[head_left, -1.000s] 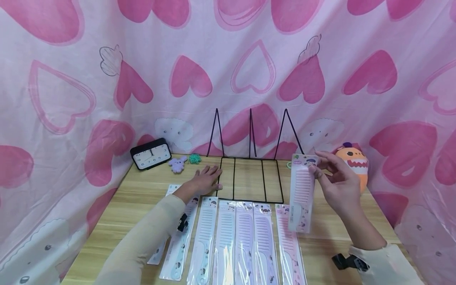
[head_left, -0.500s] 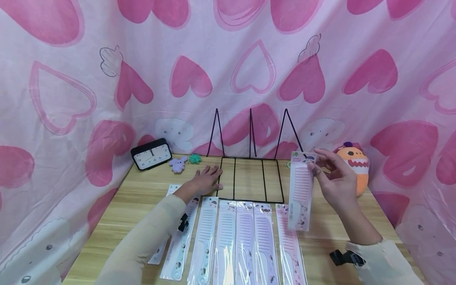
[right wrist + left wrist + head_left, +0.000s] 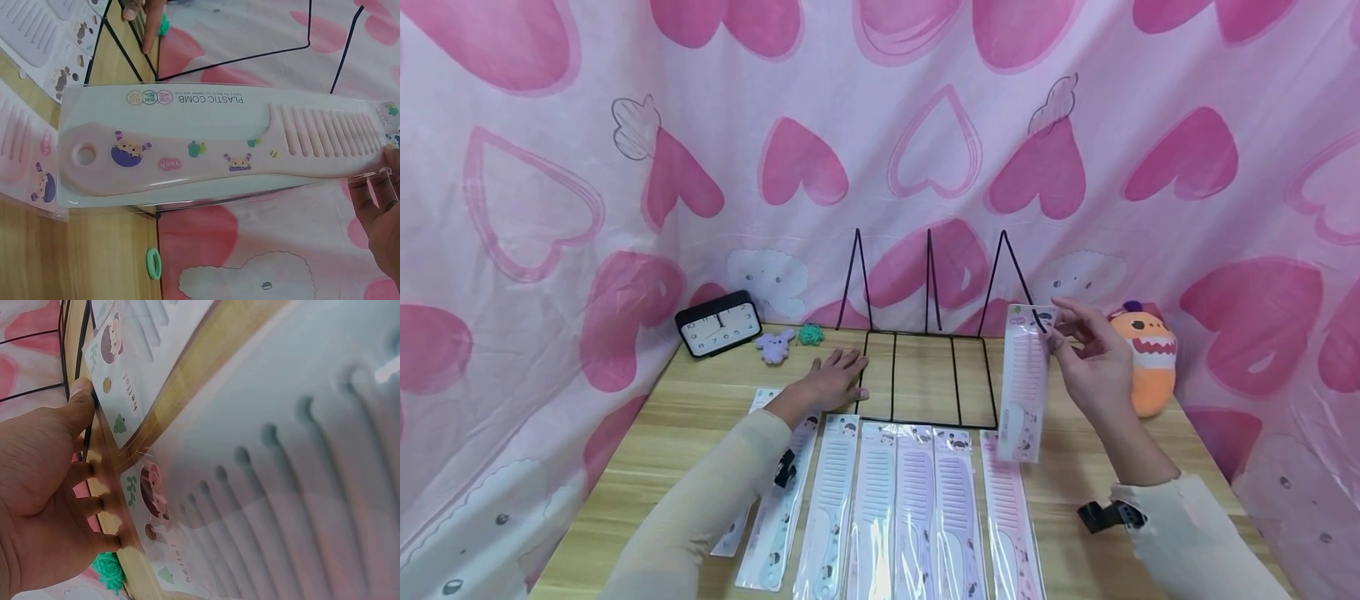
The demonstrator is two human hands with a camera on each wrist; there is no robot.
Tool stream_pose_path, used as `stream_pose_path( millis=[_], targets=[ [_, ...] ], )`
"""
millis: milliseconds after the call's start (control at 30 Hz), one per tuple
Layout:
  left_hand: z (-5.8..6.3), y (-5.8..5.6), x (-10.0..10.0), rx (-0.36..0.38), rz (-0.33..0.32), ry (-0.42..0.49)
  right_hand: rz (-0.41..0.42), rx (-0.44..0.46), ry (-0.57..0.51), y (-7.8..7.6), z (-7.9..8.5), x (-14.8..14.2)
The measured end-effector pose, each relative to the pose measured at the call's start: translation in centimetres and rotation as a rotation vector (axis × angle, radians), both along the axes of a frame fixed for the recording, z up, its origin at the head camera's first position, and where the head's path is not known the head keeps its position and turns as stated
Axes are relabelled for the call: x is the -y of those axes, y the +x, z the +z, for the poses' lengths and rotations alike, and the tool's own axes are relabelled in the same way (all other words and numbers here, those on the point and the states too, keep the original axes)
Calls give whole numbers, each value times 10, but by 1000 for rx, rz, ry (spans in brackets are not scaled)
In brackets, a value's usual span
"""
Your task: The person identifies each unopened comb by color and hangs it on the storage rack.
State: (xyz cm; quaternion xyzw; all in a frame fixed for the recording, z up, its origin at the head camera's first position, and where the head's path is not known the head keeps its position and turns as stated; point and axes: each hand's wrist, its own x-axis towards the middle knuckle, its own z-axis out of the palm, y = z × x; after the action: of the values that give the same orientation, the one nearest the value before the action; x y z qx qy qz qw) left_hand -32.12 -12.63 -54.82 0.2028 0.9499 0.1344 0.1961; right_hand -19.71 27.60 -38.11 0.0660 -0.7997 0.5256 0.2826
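Observation:
My right hand (image 3: 1093,358) pinches the top corner of a pink packaged comb (image 3: 1024,392), which hangs nearly upright above the table. The tip of the right prong (image 3: 1019,277) of a black wire rack (image 3: 923,334) shows in front of the package's top; whether it passes through a hole cannot be told. In the right wrist view the pink comb (image 3: 187,156) lies across the picture, its top end at the fingertips. My left hand (image 3: 831,383) rests on the left side of the rack's base, fingers spread; the left wrist view shows its thumb (image 3: 80,400) by the wire.
Several packaged combs (image 3: 913,508), blue, purple and pink, lie in a row on the wooden table (image 3: 1097,500). A black clock (image 3: 718,325), a purple toy (image 3: 773,346) and a green ball (image 3: 810,334) stand left; an orange plush (image 3: 1153,375) stands right. A green ring (image 3: 154,264) lies behind the comb.
My right hand has moved the pink comb left, up and toward the rack. The right prong's tip now shows in front of the package's top. The left hand has stayed still.

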Motion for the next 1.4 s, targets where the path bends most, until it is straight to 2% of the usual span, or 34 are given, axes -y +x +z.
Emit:
stream_pose_path(
  millis=[100,233,367,467,500,567,667,733,800,900,1167,1400],
  targets=[
    [1,1,1,-3,-6,3,5,3,-25,-8,0,1],
    [10,9,-1,-14,-11,15,26,-11,-42,-17,0,3],
    [31,22,-4,-10,-15,22,34,-15,-40,-24,0,5],
    [42,29,-6,-10,-19,20,31,-11,-40,-29,0,5],
    [43,29,-6,-9,-19,19,30,-8,-41,-30,0,6],
    [35,26,-3,-19,-19,42,26,-2,-46,-33,0,6],
    [34,26,-3,-20,-18,46,15,11,-43,-36,1,7],
    [35,27,-4,-27,-24,39,10,15,-45,-38,1,7],
    [44,32,-6,-26,-30,5,2,19,-41,-40,1,8],
    [46,34,-6,-45,-40,-12,-8,26,-42,-44,2,10],
    [38,30,-5,-36,-30,10,-19,10,-32,-55,2,12],
    [8,9,3,-50,-47,49,-45,22,-22,-65,2,13]
  ],
)
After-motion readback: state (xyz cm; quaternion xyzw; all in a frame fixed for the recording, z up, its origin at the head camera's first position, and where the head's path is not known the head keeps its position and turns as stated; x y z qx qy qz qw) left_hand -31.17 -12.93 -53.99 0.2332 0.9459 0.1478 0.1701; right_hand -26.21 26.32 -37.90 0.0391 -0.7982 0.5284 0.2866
